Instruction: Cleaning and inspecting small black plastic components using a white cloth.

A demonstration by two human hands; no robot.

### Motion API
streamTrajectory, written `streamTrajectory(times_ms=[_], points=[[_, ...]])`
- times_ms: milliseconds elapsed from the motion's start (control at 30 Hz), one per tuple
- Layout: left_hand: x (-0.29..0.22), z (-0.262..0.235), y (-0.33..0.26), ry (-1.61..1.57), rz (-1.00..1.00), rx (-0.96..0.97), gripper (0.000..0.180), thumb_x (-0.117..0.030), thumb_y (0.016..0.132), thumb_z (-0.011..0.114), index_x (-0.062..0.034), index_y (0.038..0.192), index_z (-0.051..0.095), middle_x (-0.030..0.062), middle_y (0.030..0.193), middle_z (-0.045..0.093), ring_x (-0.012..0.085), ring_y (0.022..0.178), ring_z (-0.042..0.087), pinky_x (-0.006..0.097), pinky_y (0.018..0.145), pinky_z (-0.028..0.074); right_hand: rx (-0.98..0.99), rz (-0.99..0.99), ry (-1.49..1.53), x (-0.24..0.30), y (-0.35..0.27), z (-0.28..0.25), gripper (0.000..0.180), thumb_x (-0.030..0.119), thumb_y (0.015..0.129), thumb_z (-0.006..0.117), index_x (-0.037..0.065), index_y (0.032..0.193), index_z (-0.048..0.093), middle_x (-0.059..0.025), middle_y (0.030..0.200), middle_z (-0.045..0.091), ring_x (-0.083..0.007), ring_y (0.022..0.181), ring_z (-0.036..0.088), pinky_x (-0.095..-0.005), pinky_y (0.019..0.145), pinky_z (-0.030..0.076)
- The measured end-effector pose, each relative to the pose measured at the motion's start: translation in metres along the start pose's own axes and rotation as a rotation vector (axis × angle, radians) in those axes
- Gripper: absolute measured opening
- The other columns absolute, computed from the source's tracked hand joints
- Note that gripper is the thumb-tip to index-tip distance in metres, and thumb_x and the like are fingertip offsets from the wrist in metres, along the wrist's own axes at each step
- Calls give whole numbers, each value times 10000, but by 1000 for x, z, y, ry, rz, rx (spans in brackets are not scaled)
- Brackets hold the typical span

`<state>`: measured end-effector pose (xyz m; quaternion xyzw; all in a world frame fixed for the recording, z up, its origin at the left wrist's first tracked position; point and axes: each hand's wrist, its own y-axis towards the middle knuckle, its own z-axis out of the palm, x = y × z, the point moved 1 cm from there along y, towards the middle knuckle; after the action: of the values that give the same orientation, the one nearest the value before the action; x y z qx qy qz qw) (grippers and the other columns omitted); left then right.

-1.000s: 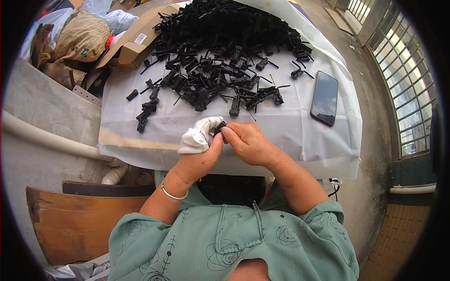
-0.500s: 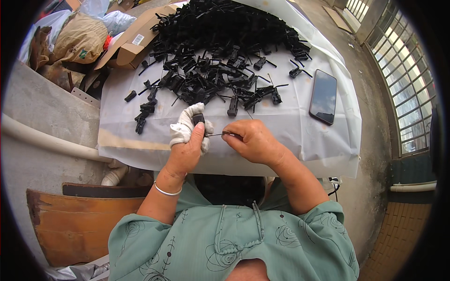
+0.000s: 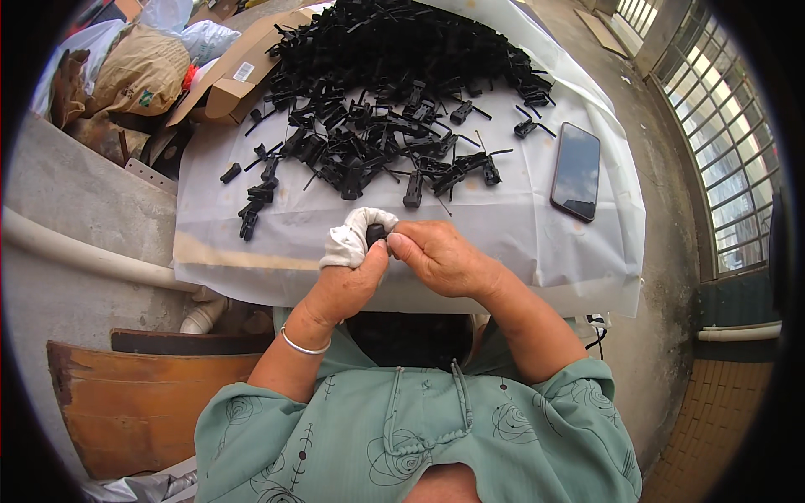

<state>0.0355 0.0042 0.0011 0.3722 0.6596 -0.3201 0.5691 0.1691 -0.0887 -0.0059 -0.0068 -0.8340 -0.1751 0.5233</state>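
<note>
White sheet, hands pinching black part

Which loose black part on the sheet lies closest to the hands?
The upright-lying black part at the pile's near edge, just beyond the left hand and right hand; the others lie farther up the white sheet.

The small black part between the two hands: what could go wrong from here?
1. The small black part is pinched at the fingertips of the left hand and right hand near the table's front edge, so it could slip and fall to the floor.
2. The phone lies close to the loose black parts; sweeping more parts over might knock or scratch it.
</note>
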Motion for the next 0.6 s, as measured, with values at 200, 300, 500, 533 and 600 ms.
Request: streamTrajectory(times_ms=[200,300,500,533,600], points=[[9,4,-2,318,343,-104,210,-13,839,437,-4,1043,488,20,840,512,55,722,433,187,660,393,-50,-19,-57,-2,0,19,243,176,920,472,-2,764,527,-122,637,528,-248,557,466,-339,559,417],[3,0,-9,174,237,-76,217,-25,838,447,5,1051,481,37,878,514,80,775,458,214,707,414,-46,-7,45,0,1,19,247,176,921,475,-2,757,523,-93,623,516,-193,556,457,-318,549,411],[-12,-5,-12,-172,-33,14,260,-42,853,446,-18,1111,457,2,837,498,37,659,415,185,572,363,64,33,254,1,0,7,181,150,885,550,9,772,546,-30,610,480,-100,574,428,-265,525,380],[-11,-5,-12,-179,-53,18,266,-45,860,435,-33,1125,455,-21,772,496,12,562,375,164,477,312,53,29,207,3,0,6,159,141,871,572,11,781,555,-23,613,474,-93,577,425,-258,522,374],[-9,-7,-13,-106,-21,50,268,-45,861,435,-33,1128,453,-22,770,496,11,562,375,164,476,312,36,68,160,4,1,7,144,133,860,587,12,789,556,-21,621,478,-90,581,426,-257,523,373]])
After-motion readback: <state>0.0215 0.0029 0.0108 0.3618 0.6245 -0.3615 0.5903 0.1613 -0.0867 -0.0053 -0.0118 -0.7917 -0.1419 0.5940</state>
